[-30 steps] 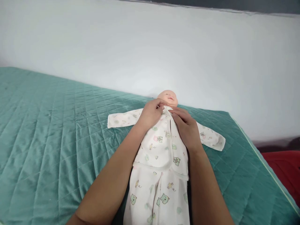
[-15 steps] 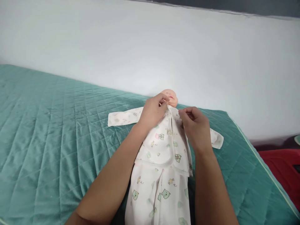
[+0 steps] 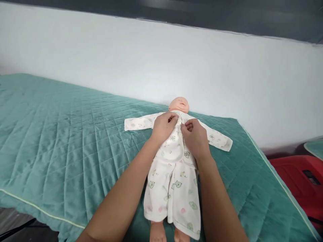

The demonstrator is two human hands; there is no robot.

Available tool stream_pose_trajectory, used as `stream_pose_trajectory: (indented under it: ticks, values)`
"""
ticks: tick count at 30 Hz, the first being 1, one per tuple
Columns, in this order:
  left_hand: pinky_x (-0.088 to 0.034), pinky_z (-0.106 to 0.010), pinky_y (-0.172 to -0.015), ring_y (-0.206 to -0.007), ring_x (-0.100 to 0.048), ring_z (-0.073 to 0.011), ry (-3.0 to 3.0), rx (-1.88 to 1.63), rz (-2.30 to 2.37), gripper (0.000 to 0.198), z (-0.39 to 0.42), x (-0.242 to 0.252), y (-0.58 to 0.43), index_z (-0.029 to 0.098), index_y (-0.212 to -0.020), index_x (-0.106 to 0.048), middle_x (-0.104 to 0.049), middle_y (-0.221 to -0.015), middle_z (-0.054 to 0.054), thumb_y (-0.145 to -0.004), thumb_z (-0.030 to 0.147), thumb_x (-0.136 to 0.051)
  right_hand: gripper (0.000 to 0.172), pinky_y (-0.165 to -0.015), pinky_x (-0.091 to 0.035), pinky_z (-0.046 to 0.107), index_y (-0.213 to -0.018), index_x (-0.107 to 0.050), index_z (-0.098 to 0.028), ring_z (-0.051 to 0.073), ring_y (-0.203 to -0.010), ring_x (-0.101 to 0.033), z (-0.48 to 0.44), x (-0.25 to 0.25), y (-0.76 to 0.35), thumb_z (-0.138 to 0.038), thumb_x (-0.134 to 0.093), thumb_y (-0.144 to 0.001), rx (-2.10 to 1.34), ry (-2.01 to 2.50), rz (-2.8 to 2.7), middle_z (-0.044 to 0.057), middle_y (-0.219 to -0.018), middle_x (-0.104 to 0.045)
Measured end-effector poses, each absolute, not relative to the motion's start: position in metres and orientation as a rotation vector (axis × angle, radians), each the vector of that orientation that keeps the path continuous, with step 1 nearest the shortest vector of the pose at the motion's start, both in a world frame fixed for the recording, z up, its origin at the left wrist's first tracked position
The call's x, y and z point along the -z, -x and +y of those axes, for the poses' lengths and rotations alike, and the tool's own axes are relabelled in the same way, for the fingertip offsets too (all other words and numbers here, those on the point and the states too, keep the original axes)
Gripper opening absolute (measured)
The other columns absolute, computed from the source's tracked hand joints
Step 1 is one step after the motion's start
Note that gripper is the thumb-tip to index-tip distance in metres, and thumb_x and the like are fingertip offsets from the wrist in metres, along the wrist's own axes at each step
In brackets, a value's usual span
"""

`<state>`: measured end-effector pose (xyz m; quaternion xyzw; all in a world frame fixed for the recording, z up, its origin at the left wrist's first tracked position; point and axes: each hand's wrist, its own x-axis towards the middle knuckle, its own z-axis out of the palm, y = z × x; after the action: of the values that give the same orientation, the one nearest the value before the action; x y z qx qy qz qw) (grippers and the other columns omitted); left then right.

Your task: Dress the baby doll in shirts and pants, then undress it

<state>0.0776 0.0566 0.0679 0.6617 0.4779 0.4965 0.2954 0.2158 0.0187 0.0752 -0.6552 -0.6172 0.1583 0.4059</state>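
Observation:
A baby doll (image 3: 178, 104) lies on its back, head toward the wall, arms spread and bare feet toward me. Its white baby shirt (image 3: 168, 151) and matching trousers (image 3: 185, 196) carry a print of small green bears. At the upper chest, just below the neck, my left hand (image 3: 164, 127) pinches the shirt's front edge. Slightly lower and to the right, my right hand (image 3: 197, 138) has thumb and fingers closed on the other side of the front opening. My fingers cover whatever fastening lies between them.
A green quilted cover (image 3: 75, 144) spreads under the doll, with pale piping along its edges. Behind the doll's head rises a white wall (image 3: 151, 64). At the right, beyond the cover's edge, is a red chair (image 3: 295, 174). Dark floor shows at lower left.
Both hands have come closer together at the shirt front, the right one moving left onto the opening. The view has shifted, showing the doll's feet and whole face.

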Motion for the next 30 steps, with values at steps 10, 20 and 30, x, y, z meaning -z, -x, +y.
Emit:
stream_pose_trajectory:
  ticks: [10,20,30]
  values:
    - [-0.045,-0.027,-0.079,-0.083,-0.059,-0.0141,-1.810,-1.262,1.148,0.008,0.053,-0.067,-0.076,0.019,-0.088,-0.069,-0.065,-0.088,0.000,-0.089,0.019,-0.062,0.016,-0.075,-0.047,0.036,-0.091,-0.060,-0.021,0.019,-0.075,-0.060,0.020,-0.071,-0.211,-0.035,-0.063,-0.084,-0.275,1.598,-1.519,0.006,-0.090,-0.069]
    - [-0.043,-0.030,-0.079,-0.084,-0.059,-0.0157,-1.895,-1.322,1.184,0.010,0.050,-0.074,-0.081,0.019,-0.086,-0.063,-0.067,-0.090,-0.001,-0.093,0.018,-0.055,0.019,-0.065,-0.042,0.026,-0.087,-0.073,-0.021,0.013,-0.070,-0.057,0.027,-0.076,-0.230,-0.036,-0.077,-0.075,-0.907,1.350,-1.158,-0.001,-0.082,-0.070]
    - [-0.045,-0.028,-0.074,-0.076,-0.060,-0.0148,-1.708,-1.255,1.110,0.011,0.046,-0.078,-0.081,0.019,-0.083,-0.065,-0.069,-0.082,0.000,-0.091,0.023,-0.059,0.033,-0.068,-0.047,0.027,-0.094,-0.076,-0.021,0.016,-0.077,-0.062,0.025,-0.072,-0.232,-0.044,-0.083,-0.071,-1.036,1.267,-1.071,0.002,-0.088,-0.074]
